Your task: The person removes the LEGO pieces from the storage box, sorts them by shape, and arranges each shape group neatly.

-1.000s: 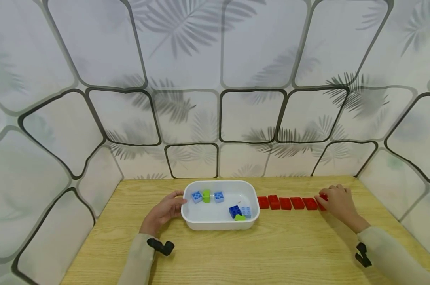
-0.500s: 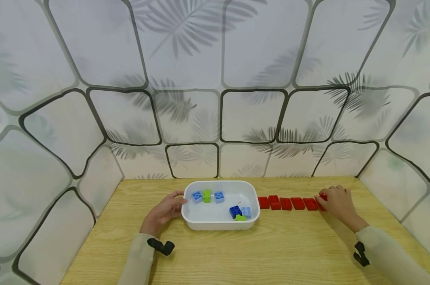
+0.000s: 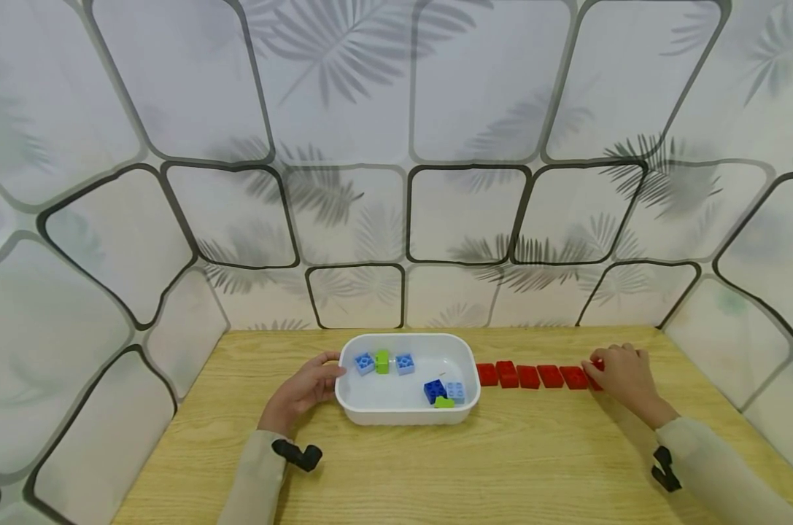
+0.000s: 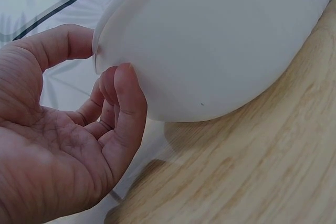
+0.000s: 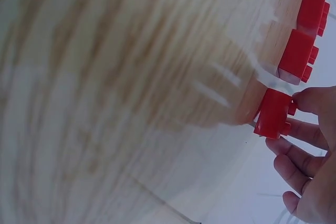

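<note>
My left hand [image 3: 307,386] grips the left end of a white tray [image 3: 403,416], thumb over the rim and curled fingers at the outer wall, as the left wrist view shows. Inside the tray lie light blue bricks [image 3: 405,363], a dark blue brick [image 3: 434,391] and green pieces [image 3: 382,362]. To the right of the tray runs a row of several red bricks [image 3: 529,377]. At the row's right end my right hand [image 3: 626,379] pinches the last red brick [image 5: 274,114] between thumb and fingers. That brick sits on the table, a small gap from its neighbour [image 5: 297,55], studs up.
The light wooden table [image 3: 396,474] meets a patterned cloth backdrop [image 3: 357,295] behind and at both sides. The tray's right end stands close to the left end of the red row. A black band [image 3: 296,453] is on each wrist.
</note>
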`<state>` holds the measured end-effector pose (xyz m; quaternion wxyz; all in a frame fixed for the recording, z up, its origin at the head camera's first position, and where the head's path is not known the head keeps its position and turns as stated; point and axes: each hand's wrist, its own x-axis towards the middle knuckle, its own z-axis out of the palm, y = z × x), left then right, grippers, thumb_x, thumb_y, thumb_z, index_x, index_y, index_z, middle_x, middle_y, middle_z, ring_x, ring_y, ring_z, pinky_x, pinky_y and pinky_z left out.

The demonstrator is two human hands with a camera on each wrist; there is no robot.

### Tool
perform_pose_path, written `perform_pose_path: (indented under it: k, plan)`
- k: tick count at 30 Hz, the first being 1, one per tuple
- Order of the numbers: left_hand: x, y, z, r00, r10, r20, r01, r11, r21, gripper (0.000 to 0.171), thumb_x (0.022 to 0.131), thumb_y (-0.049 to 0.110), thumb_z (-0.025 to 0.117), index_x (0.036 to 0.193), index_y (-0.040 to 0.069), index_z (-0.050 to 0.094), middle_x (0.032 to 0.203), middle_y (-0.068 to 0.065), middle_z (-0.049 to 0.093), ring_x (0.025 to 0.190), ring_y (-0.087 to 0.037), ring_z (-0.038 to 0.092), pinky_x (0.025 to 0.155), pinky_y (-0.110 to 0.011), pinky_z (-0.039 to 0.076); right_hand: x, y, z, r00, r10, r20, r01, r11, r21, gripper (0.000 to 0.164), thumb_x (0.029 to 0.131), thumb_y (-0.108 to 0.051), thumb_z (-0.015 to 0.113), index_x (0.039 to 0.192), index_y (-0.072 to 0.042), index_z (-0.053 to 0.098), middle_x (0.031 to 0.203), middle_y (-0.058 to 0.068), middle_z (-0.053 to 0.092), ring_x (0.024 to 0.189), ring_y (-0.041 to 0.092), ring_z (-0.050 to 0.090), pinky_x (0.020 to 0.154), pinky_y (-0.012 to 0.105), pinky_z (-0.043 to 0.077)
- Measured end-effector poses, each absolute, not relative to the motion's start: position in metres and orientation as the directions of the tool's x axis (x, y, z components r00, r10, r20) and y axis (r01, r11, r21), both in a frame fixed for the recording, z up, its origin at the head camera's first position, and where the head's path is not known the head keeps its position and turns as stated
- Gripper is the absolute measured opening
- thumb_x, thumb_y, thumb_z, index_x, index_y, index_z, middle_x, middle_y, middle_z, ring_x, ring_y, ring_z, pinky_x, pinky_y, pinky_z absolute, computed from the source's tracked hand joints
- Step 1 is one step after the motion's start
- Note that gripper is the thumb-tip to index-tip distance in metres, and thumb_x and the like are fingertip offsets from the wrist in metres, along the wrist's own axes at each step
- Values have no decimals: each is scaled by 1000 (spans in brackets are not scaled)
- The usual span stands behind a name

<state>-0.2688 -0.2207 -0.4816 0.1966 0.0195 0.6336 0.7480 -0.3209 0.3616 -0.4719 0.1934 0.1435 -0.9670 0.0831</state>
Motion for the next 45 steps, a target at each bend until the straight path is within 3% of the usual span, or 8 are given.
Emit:
perform_pose_path:
  k: [14,25,34,45]
  plan:
    - [-267,-219,-483,-922,313,-228,-275,-116,954,47,102,12,56,141,-3,35,107,-1,73,89,-10,71,76,-27,58,-316,360,-473,-836,-245,491,-324,943,-80,19,86,-18,77,72,-5,73,58,4,54,59,29,48,59,38,26]
    - [-269,-218,-483,-924,289,-252,-290,-100,952,46,102,11,56,141,-1,36,110,-2,72,90,-11,71,77,-28,59,-320,356,-471,-787,-259,560,-359,930,-75,15,84,-14,78,77,-1,75,64,11,61,61,32,51,68,53,39]
    - [-269,-218,-481,-923,298,-245,-288,-109,951,45,102,10,56,141,-1,36,110,-3,72,91,-12,71,77,-29,59,-322,331,-457,-771,-260,581,-398,910,-121,14,85,-12,77,82,1,75,78,17,69,74,36,56,75,57,40]
    - [-267,-218,-480,-925,296,-240,-285,-119,951,46,102,11,56,141,-1,36,108,-1,72,90,-11,69,76,-28,58,-320,269,-427,-636,-350,688,-571,813,-114,10,80,-8,82,86,-2,76,80,13,70,76,32,56,78,55,41]
